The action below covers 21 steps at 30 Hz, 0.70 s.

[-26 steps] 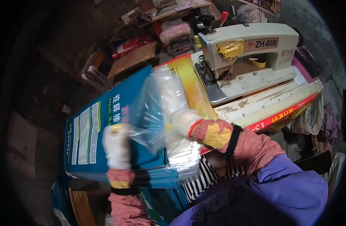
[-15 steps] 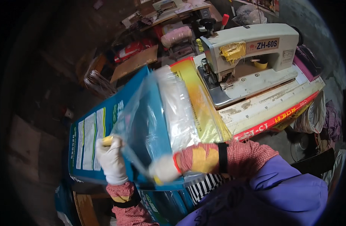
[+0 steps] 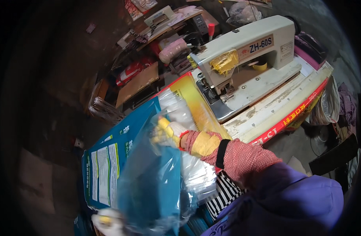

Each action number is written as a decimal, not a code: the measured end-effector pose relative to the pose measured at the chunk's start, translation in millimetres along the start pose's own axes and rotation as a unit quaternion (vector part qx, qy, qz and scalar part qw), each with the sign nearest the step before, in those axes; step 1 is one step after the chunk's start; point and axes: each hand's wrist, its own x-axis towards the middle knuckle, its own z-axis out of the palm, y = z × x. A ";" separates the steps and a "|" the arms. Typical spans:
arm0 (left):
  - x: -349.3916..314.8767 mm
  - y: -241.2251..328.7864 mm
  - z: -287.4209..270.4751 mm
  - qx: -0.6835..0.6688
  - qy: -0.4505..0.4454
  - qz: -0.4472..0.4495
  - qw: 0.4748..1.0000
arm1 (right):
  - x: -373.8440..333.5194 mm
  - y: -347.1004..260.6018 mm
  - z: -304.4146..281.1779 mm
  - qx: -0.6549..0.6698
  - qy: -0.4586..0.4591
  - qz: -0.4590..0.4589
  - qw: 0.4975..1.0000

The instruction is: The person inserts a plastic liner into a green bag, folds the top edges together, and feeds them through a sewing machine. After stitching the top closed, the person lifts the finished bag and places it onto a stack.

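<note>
A clear plastic bag (image 3: pixel 149 177) stretches loosely over a stack of teal printed sacks (image 3: pixel 103 169). My right hand (image 3: pixel 168 133), in a white glove with yellow fingers, is closed on the bag's upper end, with film over the fingertips. Low at the left, my left hand (image 3: pixel 109 222) wears a matching glove and is partly blurred; its fingers look curled at the bag's lower edge. Under my right forearm lies a pile of folded clear plastic bags (image 3: pixel 198 177). Beside that pile shows a yellow printed sack (image 3: pixel 196 104).
A white industrial sewing machine (image 3: pixel 247 59) stands on the worktable (image 3: pixel 263 114) at the right. Behind it are a purple box (image 3: pixel 310 55) and a bundled plastic bag (image 3: pixel 243 13). A wooden board (image 3: pixel 138 84), a pink roll (image 3: pixel 172 51) and another sewing machine (image 3: pixel 158 16) are farther back.
My right hand has moved up and away from me, carrying one end of the clear bag over the sacks. My left hand has dropped toward the lower edge. The view has shifted.
</note>
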 end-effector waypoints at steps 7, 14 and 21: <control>-28.7 -5.8 100.7 0.059 -0.624 -0.059 0.777 | -63.9 -31.4 48.3 -0.310 0.151 -0.081 0.935; 123.0 61.8 152.2 0.416 -0.236 0.332 0.813 | -83.2 -5.0 68.1 -0.375 0.099 -0.137 0.912; 170.1 -3.7 212.8 0.641 -0.345 0.346 0.592 | -110.3 19.2 71.6 -0.658 -0.122 -0.192 0.717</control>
